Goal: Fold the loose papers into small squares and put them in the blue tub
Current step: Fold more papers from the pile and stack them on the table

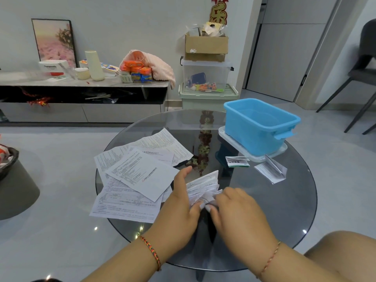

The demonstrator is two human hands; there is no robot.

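White paper, printed, partly folded into a thick wad (203,187), sits between both hands at about 6 o'clock on the round glass surface (284,210). Left hand (181,200) holds the wad's left edge, thumb pinching low and fingers reaching up along the side. Right hand (234,206) is curled over the near right corner, fingertips pinching the layers. Both are clamped on the same piece, thumbs almost touching.

Judgement: fold in progress, wad uneven and fanning open at its far edge. To do it well: square the edges before creasing, press flat against the glass, run a finger along the fold, keep one hand pinning while the other turns the flap.

Outward: loose papers (140,174) overlap in a spread at 9 to 10 o'clock, touching the left hand's side; all still flat. Two small folded pieces (271,169) lie at 2 o'clock, just beside the tub's tray, not inside. Blue tub (258,127) stands at 1 o'clock, open, interior looks empty as far as visible. Most of the task remains.
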